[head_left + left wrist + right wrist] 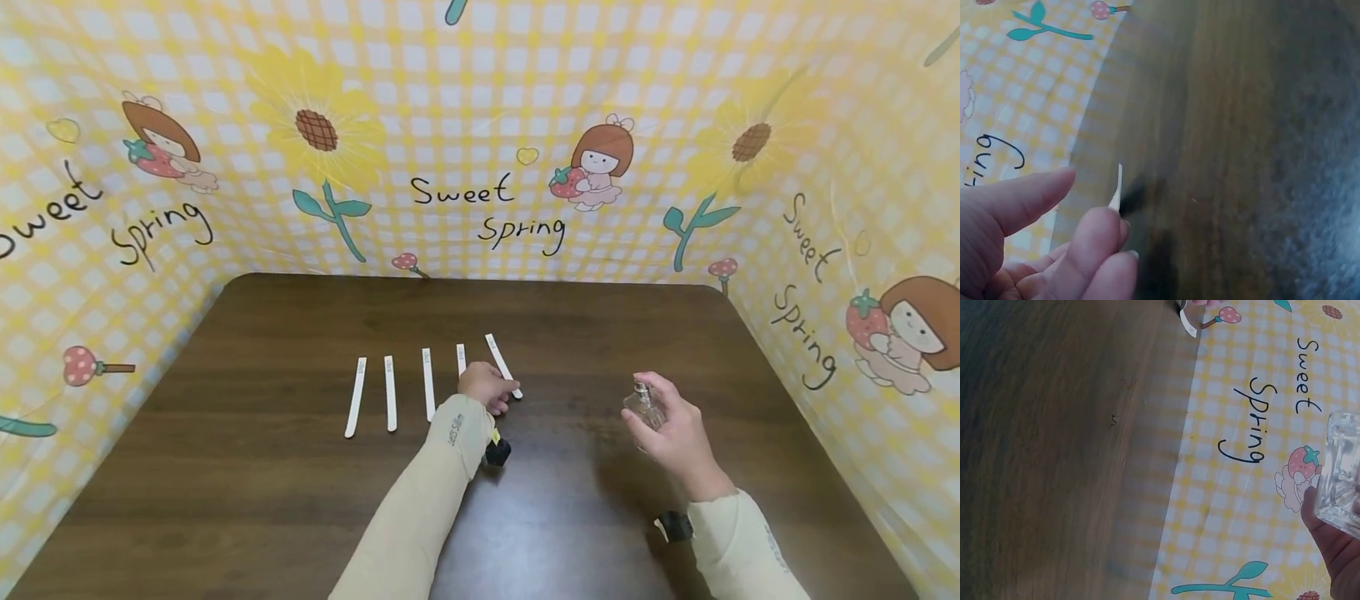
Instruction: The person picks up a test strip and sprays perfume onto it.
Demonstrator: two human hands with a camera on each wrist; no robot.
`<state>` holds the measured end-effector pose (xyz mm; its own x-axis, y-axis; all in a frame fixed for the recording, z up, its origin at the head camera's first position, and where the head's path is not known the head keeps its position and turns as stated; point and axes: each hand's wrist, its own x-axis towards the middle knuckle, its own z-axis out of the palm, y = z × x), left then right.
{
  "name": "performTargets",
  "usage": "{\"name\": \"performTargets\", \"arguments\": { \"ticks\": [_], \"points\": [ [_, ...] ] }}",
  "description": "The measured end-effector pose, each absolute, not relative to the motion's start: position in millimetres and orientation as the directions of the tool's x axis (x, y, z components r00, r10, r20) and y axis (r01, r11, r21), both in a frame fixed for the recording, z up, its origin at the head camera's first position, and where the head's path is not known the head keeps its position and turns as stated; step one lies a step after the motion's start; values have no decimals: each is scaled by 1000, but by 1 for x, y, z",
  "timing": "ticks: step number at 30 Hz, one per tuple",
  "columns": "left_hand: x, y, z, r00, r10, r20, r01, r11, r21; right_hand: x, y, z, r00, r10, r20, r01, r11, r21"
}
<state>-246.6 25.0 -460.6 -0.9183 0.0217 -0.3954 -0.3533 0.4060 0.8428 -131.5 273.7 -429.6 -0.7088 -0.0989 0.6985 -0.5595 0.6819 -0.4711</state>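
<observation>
My left hand (482,387) pinches a white paper test strip (499,358) near its lower end, at the right of a row of similar strips. In the left wrist view this strip (1119,187) rises from between the fingertips, seen nearly edge-on and slightly bent. Over the table's right side, my right hand (684,440) grips a small clear glass perfume bottle (642,410), a finger on the sprayer at its top. The right wrist view shows the bottle's thick glass base (1340,472); its top is out of frame there.
Left of the pinched strip lie more white strips, among them the leftmost one (356,398) and a middle one (427,383). My left hand partly covers another strip (461,357). Yellow checked cloth (465,108) walls in the dark wooden table (225,492) at back and sides.
</observation>
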Motion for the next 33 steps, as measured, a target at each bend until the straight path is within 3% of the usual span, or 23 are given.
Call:
{"name": "performTargets", "arguments": {
  "ticks": [7, 12, 22, 25, 33],
  "points": [
    [-246, 28, -464, -939, 36, -341, -248, 614, 749, -130, 274, -432, -717, -83, 692, -551, 676, -490],
    [-244, 34, -462, -934, 29, -355, -264, 615, 743, -129, 274, -433, -720, -80, 689, -547, 677, -493],
    [-247, 34, -464, -948, 77, -308, -144, 759, 635, -129, 275, -436, -718, -86, 691, -552, 675, -489],
    [-248, 31, -462, -953, 76, -294, -133, 767, 628, -130, 274, -435, -732, -86, 676, -539, 679, -498],
    [-254, 27, -463, -938, 36, -345, -248, 625, 740, -133, 273, -437, -742, -94, 663, -527, 693, -492]
  ]
}}
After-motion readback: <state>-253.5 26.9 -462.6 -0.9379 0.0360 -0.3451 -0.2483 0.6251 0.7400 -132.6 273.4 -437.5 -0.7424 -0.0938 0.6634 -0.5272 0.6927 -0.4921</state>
